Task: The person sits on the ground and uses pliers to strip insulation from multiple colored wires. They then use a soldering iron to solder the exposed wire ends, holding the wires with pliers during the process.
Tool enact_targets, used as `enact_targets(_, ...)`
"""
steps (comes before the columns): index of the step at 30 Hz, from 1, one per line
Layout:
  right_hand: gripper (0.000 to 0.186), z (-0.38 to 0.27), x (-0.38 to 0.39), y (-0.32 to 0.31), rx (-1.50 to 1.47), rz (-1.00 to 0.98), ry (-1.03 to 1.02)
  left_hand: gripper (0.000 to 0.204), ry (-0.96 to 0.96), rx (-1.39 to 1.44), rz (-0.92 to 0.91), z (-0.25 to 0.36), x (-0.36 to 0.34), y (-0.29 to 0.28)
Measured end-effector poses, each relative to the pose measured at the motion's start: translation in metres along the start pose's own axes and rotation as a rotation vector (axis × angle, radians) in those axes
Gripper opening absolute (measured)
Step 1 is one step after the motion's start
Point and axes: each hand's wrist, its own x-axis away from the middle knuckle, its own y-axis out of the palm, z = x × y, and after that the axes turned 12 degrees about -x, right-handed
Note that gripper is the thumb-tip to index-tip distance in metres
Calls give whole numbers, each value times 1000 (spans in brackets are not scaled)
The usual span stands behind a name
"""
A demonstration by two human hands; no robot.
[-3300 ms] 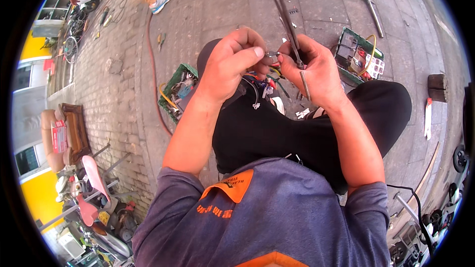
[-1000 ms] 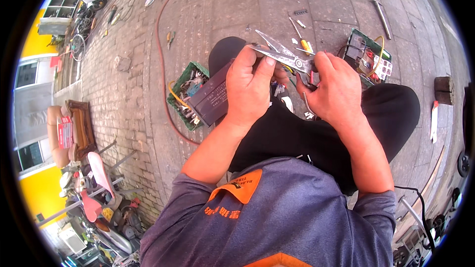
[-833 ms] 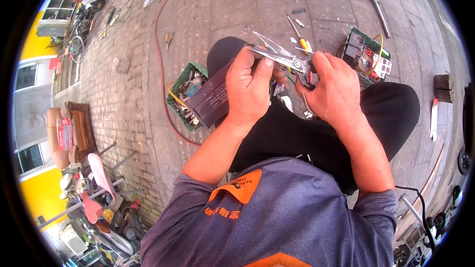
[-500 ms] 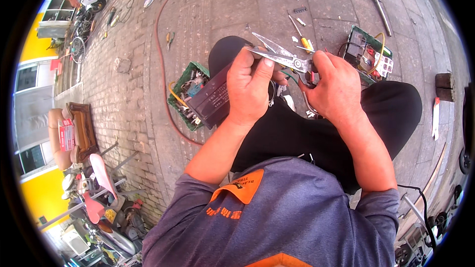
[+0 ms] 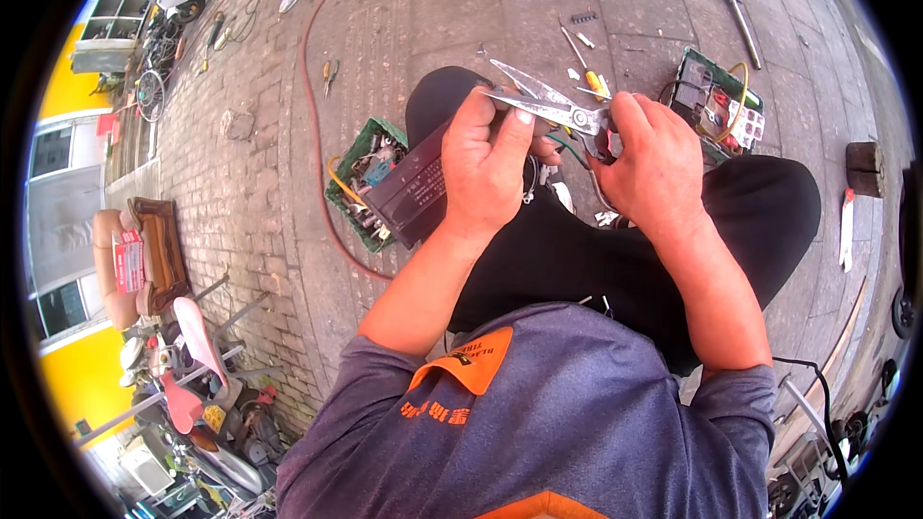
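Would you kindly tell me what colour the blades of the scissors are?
The scissor blades are silvery grey with darker patches, seen best in the head view.

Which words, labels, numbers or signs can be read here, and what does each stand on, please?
Grey shirt: orange chest lettering; wording not repeated here.
Orange patch on it: dark lettering, likewise not repeated.
Dark box beside the left hand: pale print, too small to read.
Red-and-white packet on the brown armchair: markings too blurred to read.
Scissors in the right hand: no lettering visible.
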Motion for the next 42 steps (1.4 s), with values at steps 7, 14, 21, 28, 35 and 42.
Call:
enact_targets(7,25,0,1,0,-57,-36,38,11,17,36,-37,-1,0,-4)
enact_targets(14,23,0,1,-5,-145,-200,164,8,-1,12,-58,1,0,-8)
enact_targets(21,28,9,3,1,-133,-128,174,8,-42,51,-21,7,0,-3)
enact_targets(28,40,-1,1,-3,-69,-55,75,9,-78,62,19,8,-4,-2)
enact_targets(35,44,-3,1,-3,-8,-42,26,11,0,-90,-15,6,-1,0)
enact_targets(42,46,-8,0,-6,-33,-63,23,12,10,-88,-21,3,0,0)
